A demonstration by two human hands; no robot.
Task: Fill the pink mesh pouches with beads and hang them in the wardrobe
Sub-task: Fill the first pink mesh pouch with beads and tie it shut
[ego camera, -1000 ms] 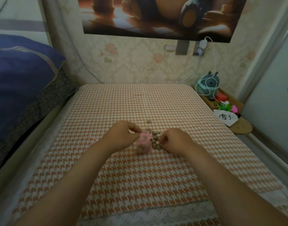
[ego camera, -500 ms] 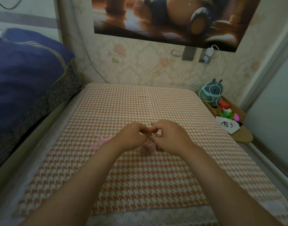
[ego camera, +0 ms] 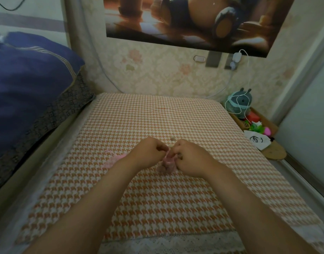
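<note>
Both hands, left hand (ego camera: 148, 153) and right hand (ego camera: 189, 155), pinched on pouch (ego camera: 167, 163) mouth over tablecloth (ego camera: 157, 198). Filling step, probably; next, more beads or drawstring closed.

Bare cloth (ego camera: 157, 114) beyond stray bead (ego camera: 172, 138)

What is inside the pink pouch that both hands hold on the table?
The pink pouch bulges, with darker lumps showing faintly through its mesh, probably beads. The left hand and right hand pinch its top, covering the opening, so the filling level cannot be seen.
</note>
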